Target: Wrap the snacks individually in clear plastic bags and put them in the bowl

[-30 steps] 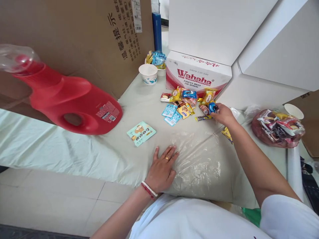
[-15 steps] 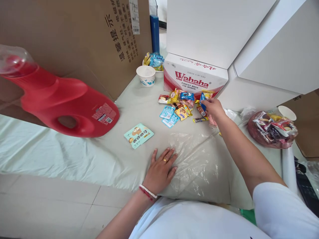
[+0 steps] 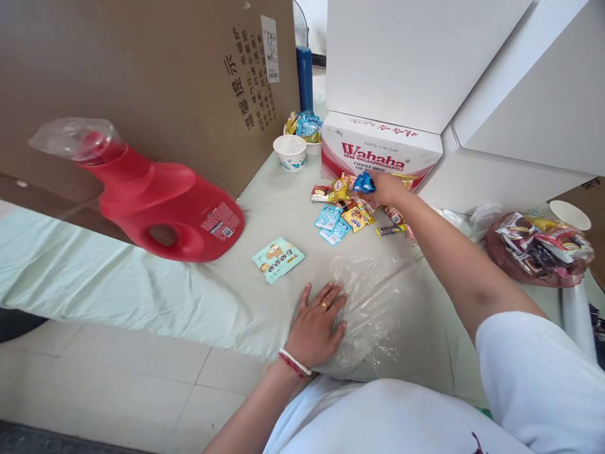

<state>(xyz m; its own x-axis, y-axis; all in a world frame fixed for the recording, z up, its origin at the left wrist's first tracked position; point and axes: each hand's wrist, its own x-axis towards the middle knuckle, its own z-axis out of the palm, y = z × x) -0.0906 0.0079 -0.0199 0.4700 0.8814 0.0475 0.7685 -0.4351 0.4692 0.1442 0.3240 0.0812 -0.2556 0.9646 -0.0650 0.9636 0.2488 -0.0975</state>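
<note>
My right hand reaches far over a heap of small snack packets and is closed on a blue snack packet, close to the front of the Wahaha box. My left hand lies flat with spread fingers on a clear plastic bag at the near edge of the table. A ring and a bead bracelet show on that hand. A pale green snack packet lies alone between my left hand and the red jug.
A red detergent jug lies on its side at the left. A paper cup and a bowl of sweets stand before a large cardboard box. A red bag of snacks sits right, by another cup.
My right hand has moved left and farther away with the blue packet, from the right end of the heap to the Wahaha box. My left hand stays flat on the bag.
</note>
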